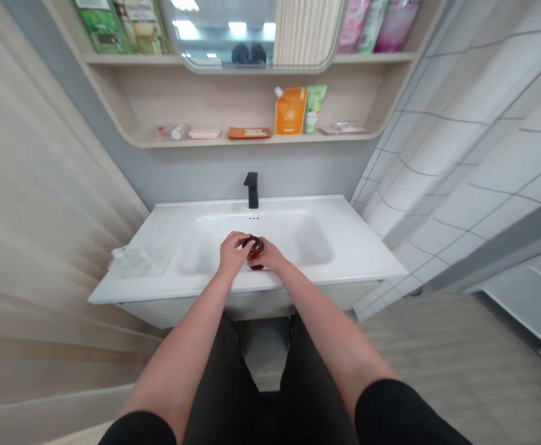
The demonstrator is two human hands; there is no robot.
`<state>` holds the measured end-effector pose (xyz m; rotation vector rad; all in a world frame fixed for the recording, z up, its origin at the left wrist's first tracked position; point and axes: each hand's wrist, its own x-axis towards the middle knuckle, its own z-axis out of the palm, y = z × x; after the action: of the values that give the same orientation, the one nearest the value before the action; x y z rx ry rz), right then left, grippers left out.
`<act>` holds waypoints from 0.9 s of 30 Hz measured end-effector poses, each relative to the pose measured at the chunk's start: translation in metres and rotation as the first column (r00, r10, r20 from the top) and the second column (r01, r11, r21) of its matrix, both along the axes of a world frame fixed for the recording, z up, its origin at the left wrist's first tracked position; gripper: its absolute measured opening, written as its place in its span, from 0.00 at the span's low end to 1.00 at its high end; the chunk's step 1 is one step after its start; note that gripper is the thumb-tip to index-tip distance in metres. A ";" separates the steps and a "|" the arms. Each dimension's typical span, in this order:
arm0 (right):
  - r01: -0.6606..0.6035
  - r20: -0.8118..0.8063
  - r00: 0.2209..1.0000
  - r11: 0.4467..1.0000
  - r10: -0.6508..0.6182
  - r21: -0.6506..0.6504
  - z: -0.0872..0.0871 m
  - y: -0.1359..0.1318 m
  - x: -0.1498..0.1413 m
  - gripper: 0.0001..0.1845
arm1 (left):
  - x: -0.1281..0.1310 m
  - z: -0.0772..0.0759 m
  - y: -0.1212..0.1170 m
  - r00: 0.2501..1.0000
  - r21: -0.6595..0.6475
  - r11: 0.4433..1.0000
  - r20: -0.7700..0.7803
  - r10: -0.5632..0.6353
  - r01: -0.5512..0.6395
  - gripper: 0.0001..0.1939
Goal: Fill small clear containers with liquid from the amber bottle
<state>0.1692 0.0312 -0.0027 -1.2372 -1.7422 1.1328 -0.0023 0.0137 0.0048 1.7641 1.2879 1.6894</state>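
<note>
the left hand (230, 253) curls over the top of a small amber jar (254, 254), its fingers closed on the dark lid (252, 240), while the right hand (270, 254) wraps around the jar's body from the other side, so both hands are nearly shut and share the hold. the jar sits between them, above the front of a white basin (344, 247), its lower end showing just below the fingers. a clear plastic bag (138, 261) lies on the white top to the left of the bowl. behind the bowl stands a black faucet (251, 188). farther off, a wooden shelf (252, 141) carries an orange pouch (291, 111), a green tube (315, 108) and a flat pink dish (204, 133), beneath a mirror (247, 31)
</note>
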 end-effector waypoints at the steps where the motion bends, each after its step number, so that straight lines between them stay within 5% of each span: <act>1: 0.003 0.013 1.000 1.000 -0.003 0.003 -0.001 0.000 0.000 0.30 | 0.001 0.000 0.001 1.000 -0.005 1.000 0.003 -0.001 0.001 0.09; 10: 0.029 0.089 0.996 0.999 -0.032 0.035 -0.004 0.006 0.002 0.35 | -0.002 0.000 0.005 0.971 -0.110 0.973 0.154 -0.185 0.203 0.19; 27: 0.010 0.083 0.997 1.000 -0.011 0.009 0.001 0.001 0.002 0.33 | 0.000 -0.003 0.009 0.988 -0.128 0.987 0.127 -0.086 0.102 0.21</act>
<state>0.1709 0.0326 -0.0013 -1.3030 -1.7975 1.0809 -0.0024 0.0229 0.0013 1.5948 1.2157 1.5928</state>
